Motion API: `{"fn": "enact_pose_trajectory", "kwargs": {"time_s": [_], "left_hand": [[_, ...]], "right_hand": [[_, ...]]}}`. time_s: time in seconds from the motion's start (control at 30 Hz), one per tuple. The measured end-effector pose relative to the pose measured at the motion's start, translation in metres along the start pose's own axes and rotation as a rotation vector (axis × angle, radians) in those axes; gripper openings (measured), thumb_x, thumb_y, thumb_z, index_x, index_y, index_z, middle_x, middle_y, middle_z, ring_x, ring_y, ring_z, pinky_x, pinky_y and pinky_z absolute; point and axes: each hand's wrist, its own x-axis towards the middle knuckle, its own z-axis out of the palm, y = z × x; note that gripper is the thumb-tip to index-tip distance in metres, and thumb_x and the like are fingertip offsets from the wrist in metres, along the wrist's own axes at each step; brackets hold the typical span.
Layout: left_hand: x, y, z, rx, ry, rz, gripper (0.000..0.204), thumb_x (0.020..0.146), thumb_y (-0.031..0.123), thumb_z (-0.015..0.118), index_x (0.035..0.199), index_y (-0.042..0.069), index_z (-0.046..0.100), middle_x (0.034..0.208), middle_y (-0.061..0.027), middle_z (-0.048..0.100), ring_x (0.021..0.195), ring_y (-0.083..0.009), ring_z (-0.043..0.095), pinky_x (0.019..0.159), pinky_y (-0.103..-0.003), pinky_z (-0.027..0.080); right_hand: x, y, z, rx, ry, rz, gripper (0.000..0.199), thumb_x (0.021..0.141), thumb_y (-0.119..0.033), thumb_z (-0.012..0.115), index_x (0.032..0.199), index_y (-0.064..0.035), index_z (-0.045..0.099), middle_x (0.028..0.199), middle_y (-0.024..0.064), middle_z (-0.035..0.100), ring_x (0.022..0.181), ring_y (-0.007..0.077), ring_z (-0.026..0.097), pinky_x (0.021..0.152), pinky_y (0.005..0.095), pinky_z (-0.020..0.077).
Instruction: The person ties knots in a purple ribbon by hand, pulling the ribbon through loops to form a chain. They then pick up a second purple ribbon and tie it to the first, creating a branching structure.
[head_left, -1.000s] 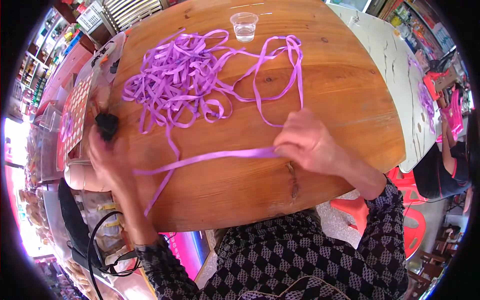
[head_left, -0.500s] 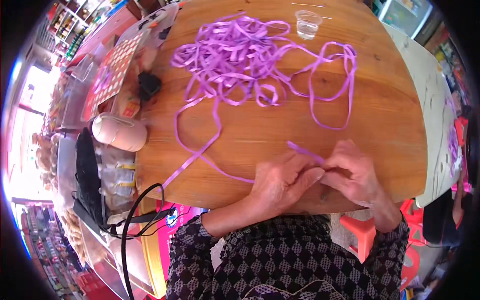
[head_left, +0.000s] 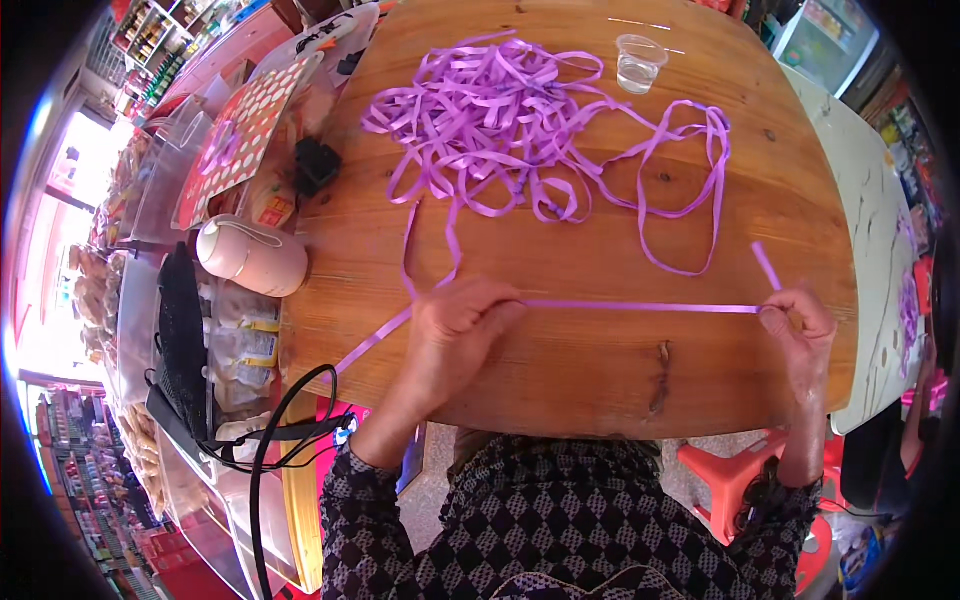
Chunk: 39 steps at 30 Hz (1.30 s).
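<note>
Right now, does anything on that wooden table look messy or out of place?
The purple ribbon lies in a loose tangled heap at the far side of the round wooden table, one loop straying right. The left hand and right hand hold one stretch taut. The clear plastic cup stands upright, nothing spilled.

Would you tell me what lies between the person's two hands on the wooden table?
In the head view, a taut stretch of purple ribbon runs from the left hand to the right hand, over bare round wooden table.
</note>
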Motion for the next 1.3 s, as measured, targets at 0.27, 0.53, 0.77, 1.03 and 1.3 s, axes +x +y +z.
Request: {"fn": "enact_pose_trajectory", "kwargs": {"time_s": [0.27, 0.53, 0.77, 1.03, 1.3], "left_hand": [[0.020, -0.009, -0.042, -0.161, 0.269, -0.331, 0.006, 0.074, 0.002, 0.062, 0.079, 0.001, 0.065, 0.063, 0.0048, 0.053, 0.055, -0.0020, 0.044, 0.048, -0.016, 0.030], [0.022, -0.022, -0.058, -0.015, 0.328, -0.272, 0.004, 0.076, 0.006, 0.063, 0.076, 0.002, 0.063, 0.058, 0.0054, 0.048, 0.051, -0.0017, 0.040, 0.046, -0.016, 0.027], [0.031, -0.011, -0.062, -0.068, 0.374, -0.310, 0.015, 0.077, 0.013, 0.066, 0.069, 0.003, 0.059, 0.054, 0.0032, 0.048, 0.045, -0.0024, 0.038, 0.041, -0.017, 0.025], [0.026, 0.060, -0.029, -0.554, 0.289, -0.455, 0.015, 0.080, 0.016, 0.062, 0.073, 0.003, 0.062, 0.058, -0.0010, 0.055, 0.044, -0.0041, 0.043, 0.039, -0.017, 0.028], [0.022, 0.121, 0.022, -0.790, -0.192, -0.503, 0.024, 0.085, 0.024, 0.058, 0.095, 0.002, 0.062, 0.061, 0.0002, 0.055, 0.046, -0.0034, 0.043, 0.041, -0.018, 0.029]], "right_hand": [[0.010, 0.045, -0.039, -0.054, 0.033, 0.129, 0.009, 0.074, 0.000, 0.063, 0.082, -0.0019, 0.060, 0.079, 0.0010, 0.058, 0.075, 0.0084, 0.054, 0.066, 0.0216, 0.0436], [0.004, 0.076, -0.058, -0.045, 0.078, 0.095, 0.005, 0.074, 0.003, 0.061, 0.076, -0.0011, 0.062, 0.070, -0.0012, 0.059, 0.070, 0.0060, 0.053, 0.061, 0.0212, 0.0437], [0.007, 0.092, -0.079, 0.087, 0.417, 0.357, 0.007, 0.074, -0.008, 0.063, 0.071, -0.0015, 0.061, 0.061, 0.0001, 0.053, 0.056, 0.0064, 0.047, 0.053, 0.0190, 0.0354], [0.009, 0.004, -0.046, 0.285, 0.196, 0.305, 0.006, 0.077, -0.007, 0.060, 0.080, -0.0014, 0.062, 0.062, -0.0020, 0.054, 0.057, 0.0054, 0.048, 0.051, 0.0188, 0.0355], [0.015, -0.100, 0.038, 0.005, -0.348, -0.627, 0.021, 0.073, -0.004, 0.068, 0.093, -0.0037, 0.062, 0.072, 0.0055, 0.059, 0.063, 0.0095, 0.056, 0.058, 0.0219, 0.0458]]}}
